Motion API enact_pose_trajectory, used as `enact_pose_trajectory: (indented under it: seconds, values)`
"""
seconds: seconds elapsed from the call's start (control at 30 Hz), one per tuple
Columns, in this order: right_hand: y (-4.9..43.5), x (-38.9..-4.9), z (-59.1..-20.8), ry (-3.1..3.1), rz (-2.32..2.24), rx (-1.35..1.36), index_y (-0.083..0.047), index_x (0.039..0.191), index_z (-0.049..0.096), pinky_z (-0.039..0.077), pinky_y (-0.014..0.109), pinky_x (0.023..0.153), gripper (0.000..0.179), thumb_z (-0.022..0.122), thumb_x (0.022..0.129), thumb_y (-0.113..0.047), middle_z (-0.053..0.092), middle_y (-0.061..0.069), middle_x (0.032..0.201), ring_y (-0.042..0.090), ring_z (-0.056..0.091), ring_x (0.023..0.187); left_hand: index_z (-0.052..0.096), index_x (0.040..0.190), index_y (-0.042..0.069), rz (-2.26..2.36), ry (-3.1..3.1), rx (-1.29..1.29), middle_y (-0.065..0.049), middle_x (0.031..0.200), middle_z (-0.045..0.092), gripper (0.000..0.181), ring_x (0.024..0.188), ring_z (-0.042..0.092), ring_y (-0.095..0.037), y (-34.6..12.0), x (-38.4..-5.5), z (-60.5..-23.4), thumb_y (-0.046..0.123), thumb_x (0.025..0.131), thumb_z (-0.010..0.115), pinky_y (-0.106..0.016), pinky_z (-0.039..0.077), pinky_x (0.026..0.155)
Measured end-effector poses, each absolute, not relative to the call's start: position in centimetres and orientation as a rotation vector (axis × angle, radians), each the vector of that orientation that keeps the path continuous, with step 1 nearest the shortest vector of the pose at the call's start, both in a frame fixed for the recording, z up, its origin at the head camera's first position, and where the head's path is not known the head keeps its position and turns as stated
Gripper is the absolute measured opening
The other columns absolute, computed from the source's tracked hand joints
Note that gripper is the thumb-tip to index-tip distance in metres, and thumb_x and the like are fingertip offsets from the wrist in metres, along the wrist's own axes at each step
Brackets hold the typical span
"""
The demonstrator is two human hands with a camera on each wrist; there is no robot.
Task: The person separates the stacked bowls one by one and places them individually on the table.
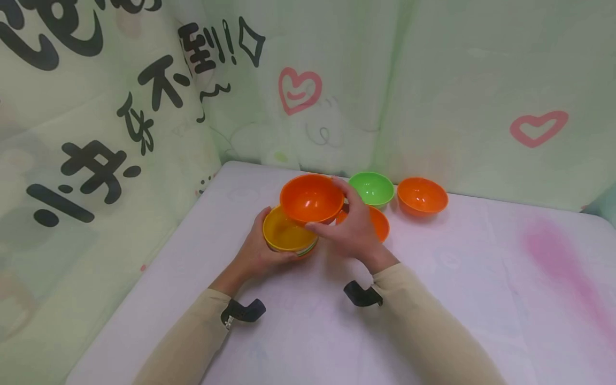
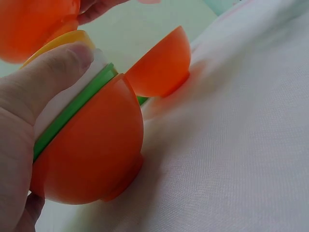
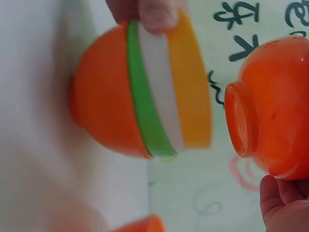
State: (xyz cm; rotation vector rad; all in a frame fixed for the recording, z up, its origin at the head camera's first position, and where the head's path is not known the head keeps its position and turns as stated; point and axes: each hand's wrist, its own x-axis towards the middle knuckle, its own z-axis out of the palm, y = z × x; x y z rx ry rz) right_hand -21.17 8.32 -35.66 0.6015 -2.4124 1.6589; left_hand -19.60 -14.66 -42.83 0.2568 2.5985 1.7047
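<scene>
My left hand (image 1: 260,246) grips a stack of nested bowls from its left side, thumb over the rims. From the top the stack has a yellow bowl (image 1: 285,232), a white bowl (image 3: 157,87), a green bowl (image 3: 140,96) and an orange bowl (image 2: 101,140) at the bottom. My right hand (image 1: 353,227) pinches the rim of another orange bowl (image 1: 313,198), holding it tilted just above the yellow one. In the right wrist view, a gap shows between that bowl's foot and the stack. Behind my right hand sits one more orange bowl (image 1: 380,223), partly hidden.
At the back of the white-covered table (image 1: 481,299) stand a light green bowl (image 1: 371,188) and an orange bowl (image 1: 422,197), side by side. A pale curtain (image 1: 457,69) with black writing and pink hearts hangs behind and to the left.
</scene>
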Motion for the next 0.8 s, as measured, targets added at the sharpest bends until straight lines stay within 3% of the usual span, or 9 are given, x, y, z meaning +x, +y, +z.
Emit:
enact_pose_trajectory:
  seconds: [0.27,0.43,0.57,0.67,0.8]
  values:
    - [11.5,-21.3,-34.5,-2.343,1.637,0.527,-0.001,0.149,0.036,0.048,0.048,0.100,0.089,0.087,0.078,-0.015,0.044,0.012,0.147,0.028,0.047,0.125,0.011,0.158,0.010,1.693,2.599,0.233,-0.008,0.151,0.037,0.122,0.133,0.041,-0.026,-14.5,-19.6,-42.8,0.034,0.070,0.092,-0.050,0.035,0.112]
    - [13.9,-21.1,-33.8,-2.375,1.653,0.420,-0.002,0.152,0.030,0.042,0.048,0.107,0.090,0.084,0.081,-0.014,0.040,0.011,0.149,0.029,0.045,0.128,0.013,0.158,0.010,1.695,2.607,0.220,-0.008,0.153,0.036,0.122,0.135,0.040,-0.027,-14.5,-19.7,-43.0,0.034,0.069,0.092,-0.050,0.032,0.114]
    - [16.1,-21.0,-33.9,-2.359,1.624,0.349,-0.004,0.153,0.030,0.043,0.034,0.107,0.089,0.083,0.082,-0.011,0.040,0.011,0.149,0.028,0.045,0.128,0.014,0.158,0.010,1.694,2.614,0.203,-0.009,0.154,0.035,0.122,0.136,0.040,-0.027,-14.3,-19.7,-43.1,0.032,0.068,0.093,-0.050,0.031,0.115]
    - [17.7,-20.9,-34.2,-2.360,1.570,0.279,-0.008,0.153,0.032,0.047,0.021,0.096,0.087,0.082,0.083,-0.012,0.042,0.009,0.147,0.027,0.046,0.125,0.014,0.158,0.011,1.685,2.624,0.195,-0.009,0.155,0.034,0.122,0.136,0.039,-0.027,-14.3,-19.7,-43.1,0.032,0.068,0.093,-0.050,0.031,0.114]
    - [19.4,-20.8,-35.1,-2.375,1.518,0.195,-0.011,0.153,0.033,0.048,0.017,0.091,0.085,0.082,0.084,-0.015,0.044,0.007,0.146,0.026,0.046,0.124,0.013,0.158,0.013,1.689,2.622,0.190,-0.008,0.155,0.033,0.123,0.137,0.039,-0.026,-14.3,-19.7,-43.1,0.033,0.067,0.093,-0.050,0.031,0.114]
